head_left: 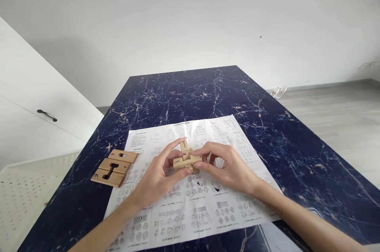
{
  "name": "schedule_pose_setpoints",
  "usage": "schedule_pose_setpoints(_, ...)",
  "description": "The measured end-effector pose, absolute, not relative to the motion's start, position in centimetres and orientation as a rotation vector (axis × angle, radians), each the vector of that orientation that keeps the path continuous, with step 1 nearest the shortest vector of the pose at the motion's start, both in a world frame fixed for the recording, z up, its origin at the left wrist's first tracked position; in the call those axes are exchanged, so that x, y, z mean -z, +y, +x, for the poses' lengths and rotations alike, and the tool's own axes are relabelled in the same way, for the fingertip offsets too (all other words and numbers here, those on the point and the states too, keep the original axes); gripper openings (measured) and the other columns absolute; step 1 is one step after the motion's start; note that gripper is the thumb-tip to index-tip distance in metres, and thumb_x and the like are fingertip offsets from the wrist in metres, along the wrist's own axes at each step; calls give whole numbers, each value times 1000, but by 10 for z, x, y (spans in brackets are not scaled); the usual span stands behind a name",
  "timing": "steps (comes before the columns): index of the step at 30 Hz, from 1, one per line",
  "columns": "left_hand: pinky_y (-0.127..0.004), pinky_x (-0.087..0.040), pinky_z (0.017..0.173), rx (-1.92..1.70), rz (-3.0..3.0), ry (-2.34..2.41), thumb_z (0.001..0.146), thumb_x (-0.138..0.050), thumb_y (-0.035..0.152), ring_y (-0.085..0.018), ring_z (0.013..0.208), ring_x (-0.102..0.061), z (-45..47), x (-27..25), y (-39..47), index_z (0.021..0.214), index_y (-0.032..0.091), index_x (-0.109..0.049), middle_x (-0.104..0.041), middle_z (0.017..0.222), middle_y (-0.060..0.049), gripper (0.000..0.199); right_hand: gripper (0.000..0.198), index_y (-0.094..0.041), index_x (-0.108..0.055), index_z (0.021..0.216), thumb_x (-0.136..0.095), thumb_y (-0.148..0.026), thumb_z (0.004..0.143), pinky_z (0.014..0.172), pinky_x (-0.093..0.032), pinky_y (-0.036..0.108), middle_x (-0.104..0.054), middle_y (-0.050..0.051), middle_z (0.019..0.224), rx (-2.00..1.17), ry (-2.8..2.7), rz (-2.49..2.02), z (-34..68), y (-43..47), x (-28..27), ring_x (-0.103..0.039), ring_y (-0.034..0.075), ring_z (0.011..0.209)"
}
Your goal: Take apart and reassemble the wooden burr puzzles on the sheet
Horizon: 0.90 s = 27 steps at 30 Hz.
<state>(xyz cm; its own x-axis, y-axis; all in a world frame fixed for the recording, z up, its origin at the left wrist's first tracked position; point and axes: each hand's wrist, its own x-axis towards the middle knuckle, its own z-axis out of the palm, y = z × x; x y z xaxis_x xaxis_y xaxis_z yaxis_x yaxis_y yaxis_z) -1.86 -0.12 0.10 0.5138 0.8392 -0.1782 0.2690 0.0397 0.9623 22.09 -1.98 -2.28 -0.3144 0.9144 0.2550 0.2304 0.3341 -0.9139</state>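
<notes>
Both hands meet over a partly interlocked wooden burr puzzle made of pale notched bars. A bar marked 1 stands up at its back, and one marked 3 lies across the front. My left hand is closed on the puzzle from the left, thumb on the front bar and index finger at the standing bar's top. From the right, my right hand pinches the puzzle's end between thumb and fingers. Beneath lies a creased instruction sheet printed with small diagrams. The puzzle's underside is hidden.
Left of the sheet, flat slotted wooden pieces marked with numbers lie side by side on the dark blue marbled table. A white cabinet with a black handle stands at the left. Beyond the table is a pale wall.
</notes>
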Motion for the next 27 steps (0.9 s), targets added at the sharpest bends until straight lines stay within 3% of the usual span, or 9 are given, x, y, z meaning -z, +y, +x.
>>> schedule_pose_setpoints(18,-43,-63,98,-650,1776,914,99,-74,41,-26,109,-77,-18,2,-4,160,33,-43,-78,122,-6,69,16,-20,-72,104,-68,-36,102,67,-49,33,-71,2,84,-952,-1843,-1061,218,-25,20,-62,17,70)
schedule_pose_setpoints(23,-41,-62,99,-685,1818,925,109,-58,43,-25,108,-77,-19,3,-4,157,31,-49,-80,118,-6,51,15,-20,-72,102,-68,-34,103,67,-48,32,-69,2,84,-908,-1868,-1043,218,-25,20,-61,16,69)
schedule_pose_setpoints(27,-39,-63,95,-683,1816,966,109,-57,45,-25,108,-78,-20,5,-3,155,31,-50,-79,123,-7,49,16,-19,-71,104,-68,-35,103,66,-48,31,-68,2,85,-918,-1866,-1019,218,-25,19,-60,16,69)
